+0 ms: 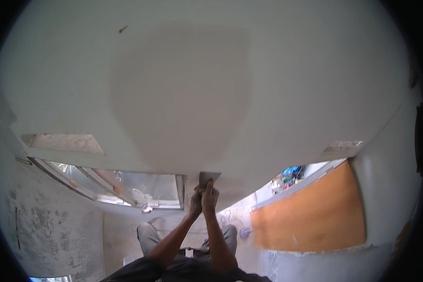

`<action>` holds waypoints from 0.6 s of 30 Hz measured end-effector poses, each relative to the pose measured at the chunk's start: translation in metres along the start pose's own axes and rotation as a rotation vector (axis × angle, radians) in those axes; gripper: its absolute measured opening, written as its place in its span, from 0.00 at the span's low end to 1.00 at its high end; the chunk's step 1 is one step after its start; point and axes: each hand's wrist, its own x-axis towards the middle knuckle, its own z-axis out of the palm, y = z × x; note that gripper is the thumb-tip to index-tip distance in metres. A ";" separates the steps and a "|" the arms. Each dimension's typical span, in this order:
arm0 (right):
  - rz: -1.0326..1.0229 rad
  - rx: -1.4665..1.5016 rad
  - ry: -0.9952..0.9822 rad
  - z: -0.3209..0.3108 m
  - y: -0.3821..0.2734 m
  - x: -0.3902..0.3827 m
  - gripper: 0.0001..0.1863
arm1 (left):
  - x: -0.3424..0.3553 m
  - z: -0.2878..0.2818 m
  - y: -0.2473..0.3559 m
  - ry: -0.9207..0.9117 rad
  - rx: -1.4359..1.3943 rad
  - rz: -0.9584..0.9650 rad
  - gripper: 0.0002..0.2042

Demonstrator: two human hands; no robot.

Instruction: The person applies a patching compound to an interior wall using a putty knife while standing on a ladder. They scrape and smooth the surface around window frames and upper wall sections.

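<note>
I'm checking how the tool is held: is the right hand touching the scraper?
Touching. The head view shows it: a finger of the right hand lies against the blade of the scraper.

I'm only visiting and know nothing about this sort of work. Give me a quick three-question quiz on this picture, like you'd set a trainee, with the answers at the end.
1. Multiple choice: what do the left hand and right hand hold between them?
a) a paint roller
b) a flat-bladed scraper
c) a hammer

2. True or false: the orange panel is to the left of the window.

3. Fill in: the large patch on the pale surface is ____ than the area around it.

Key: 1 b; 2 false, it is to the right; 3 darker.
</note>
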 end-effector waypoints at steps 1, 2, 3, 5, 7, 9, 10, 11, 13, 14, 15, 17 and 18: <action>0.010 0.010 -0.011 0.001 -0.001 0.002 0.34 | -0.004 -0.002 -0.003 -0.014 0.010 -0.061 0.13; 0.020 0.022 -0.023 0.000 0.001 -0.001 0.33 | -0.010 -0.004 -0.009 -0.027 0.022 -0.123 0.14; 0.087 0.025 -0.016 0.000 0.009 -0.001 0.33 | 0.001 0.003 -0.011 -0.028 0.012 -0.148 0.14; 0.204 -0.023 -0.001 -0.015 0.057 -0.011 0.34 | -0.028 0.003 -0.051 -0.115 0.099 -0.156 0.14; 0.223 0.006 0.024 -0.008 0.056 -0.017 0.34 | -0.026 0.001 -0.037 -0.050 0.006 -0.117 0.13; 0.121 -0.019 0.040 -0.005 0.036 -0.009 0.33 | -0.009 0.001 -0.008 0.007 -0.049 -0.081 0.13; 0.081 -0.012 0.022 -0.002 0.018 -0.006 0.34 | -0.002 0.001 -0.006 -0.033 -0.008 -0.129 0.14; 0.045 -0.001 0.003 0.003 -0.001 0.000 0.34 | 0.007 0.002 -0.008 -0.072 0.038 -0.179 0.14; 0.047 0.056 -0.029 0.021 -0.008 -0.003 0.33 | 0.011 -0.008 -0.058 -0.147 0.101 -0.151 0.16; 0.110 0.029 -0.025 0.012 0.009 -0.004 0.34 | -0.005 -0.005 -0.060 -0.112 0.070 -0.151 0.15; 0.168 -0.004 -0.018 -0.001 0.031 -0.010 0.34 | -0.019 0.001 -0.054 -0.077 0.031 -0.150 0.15; 0.223 -0.103 0.003 -0.017 0.076 -0.024 0.34 | -0.045 0.001 -0.053 -0.065 -0.134 -0.142 0.14; 0.235 0.000 0.029 -0.015 0.089 -0.027 0.34 | -0.053 -0.003 -0.055 -0.098 -0.118 -0.191 0.15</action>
